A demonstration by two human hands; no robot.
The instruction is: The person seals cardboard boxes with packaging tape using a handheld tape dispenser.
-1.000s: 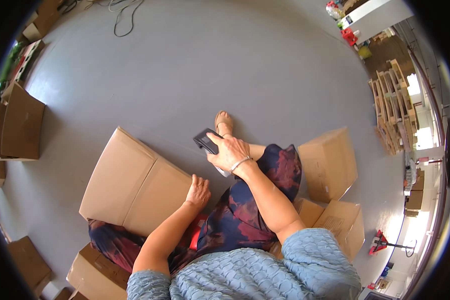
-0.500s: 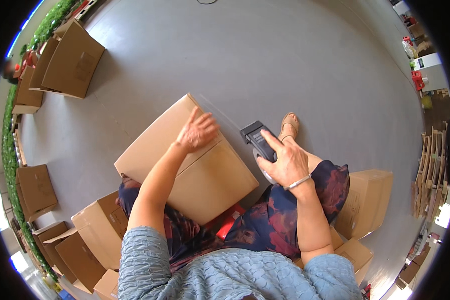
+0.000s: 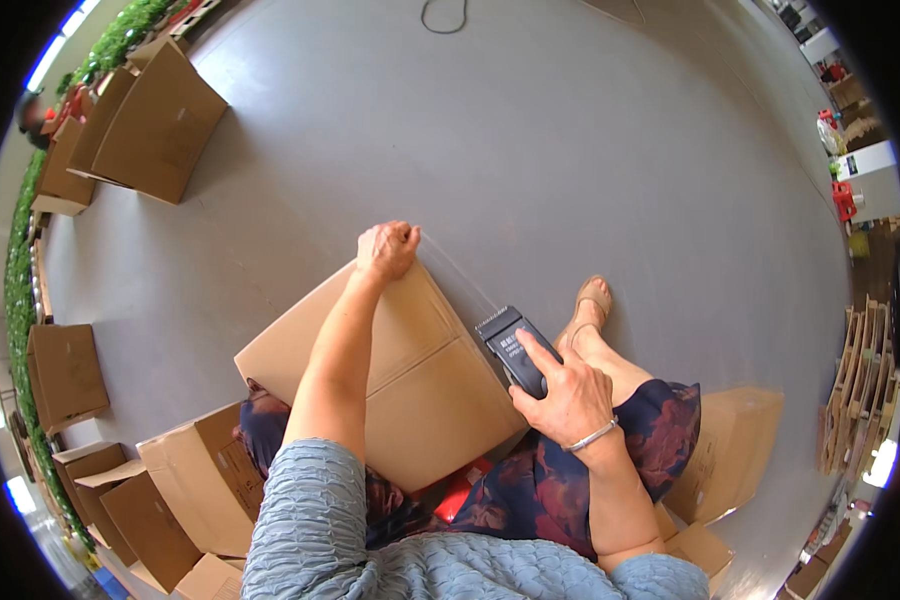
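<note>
A closed tan cardboard box [image 3: 430, 400] rests tilted between my legs, its far corner pointing away from me. At that corner my left hand [image 3: 388, 250] is closed over the edge, fingers curled, partly hiding what lies under them. A thin strip of clear tape [image 3: 457, 267] stretches from beside this hand to a black tape dispenser [image 3: 520, 352]. My right hand [image 3: 568, 395] grips the dispenser, index finger laid along its top, just right of the box and apart from it.
An open cardboard box [image 3: 160, 125] stands far left, with more boxes [image 3: 190, 465] close by on the left. Another box [image 3: 735, 450] is behind my right knee. A cable loop [image 3: 443, 18] lies on the grey floor [image 3: 530, 130]. Wooden pallets [image 3: 855, 390] lean at the right.
My left hand has gone from lying spread on the box top to curling over its far corner. My right hand and the tape dispenser have shifted slightly nearer to me.
</note>
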